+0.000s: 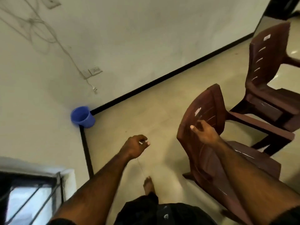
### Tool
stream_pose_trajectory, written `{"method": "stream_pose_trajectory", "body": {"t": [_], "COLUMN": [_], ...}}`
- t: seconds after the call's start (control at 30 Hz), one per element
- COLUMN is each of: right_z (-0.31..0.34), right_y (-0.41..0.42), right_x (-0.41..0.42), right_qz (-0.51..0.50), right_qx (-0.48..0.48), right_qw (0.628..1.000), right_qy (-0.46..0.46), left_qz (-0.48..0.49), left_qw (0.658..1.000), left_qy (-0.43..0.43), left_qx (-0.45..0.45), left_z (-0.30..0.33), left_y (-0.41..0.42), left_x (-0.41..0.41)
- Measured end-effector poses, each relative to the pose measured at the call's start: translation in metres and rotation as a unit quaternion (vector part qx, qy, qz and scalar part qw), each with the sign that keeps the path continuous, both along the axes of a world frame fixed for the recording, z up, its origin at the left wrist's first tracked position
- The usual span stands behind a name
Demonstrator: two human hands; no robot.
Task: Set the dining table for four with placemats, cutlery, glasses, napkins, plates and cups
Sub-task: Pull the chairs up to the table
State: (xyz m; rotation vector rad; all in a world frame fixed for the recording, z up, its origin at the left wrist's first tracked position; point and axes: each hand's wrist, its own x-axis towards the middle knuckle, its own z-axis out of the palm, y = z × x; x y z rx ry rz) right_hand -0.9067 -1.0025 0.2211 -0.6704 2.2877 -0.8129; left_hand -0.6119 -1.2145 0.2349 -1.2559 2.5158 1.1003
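Hands (136,146) near brown chair (204,143)

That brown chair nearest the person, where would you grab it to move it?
Probably by the top edge of the backrest of the near brown chair, from behind. Its back faces the person and the curved rim sits within reach, just ahead of the right hand, with the seat on the far side.

Glossy brown moulded plastic chairs (211,127), smooth blue plastic bucket (82,117), polished cream floor tiles (146,103), matt off-white wall (129,38)

Both arms extended forward; left hand (135,146) loosely curled, right hand (204,131) fingers half-curled.
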Motion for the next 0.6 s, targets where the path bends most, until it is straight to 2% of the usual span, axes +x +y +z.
{"method": "stream_pose_trajectory", "body": {"t": [0.1, 0.3, 0.47, 0.6], "right_z": [-0.009, -0.029, -0.05, -0.05], "right_y": [-0.028, -0.054, -0.076, -0.087], "right_x": [-0.007, -0.039, -0.072, -0.069], "right_qz": [-0.074, -0.204, -0.306, -0.348], "right_qx": [-0.001, -0.021, -0.018, 0.006], "right_qw": [0.997, 0.977, 0.948, 0.934], "right_qy": [-0.027, -0.061, -0.081, -0.085], "left_qz": [-0.096, -0.278, -0.375, -0.466], "left_qw": [0.995, 0.96, 0.927, 0.884], "left_qy": [-0.012, -0.009, -0.008, -0.017], "left_qx": [0.002, -0.022, -0.014, 0.005], "left_z": [0.014, 0.026, 0.002, -0.008], "left_y": [-0.069, -0.16, -0.184, -0.177], "left_x": [-0.062, -0.221, -0.338, -0.395]}}
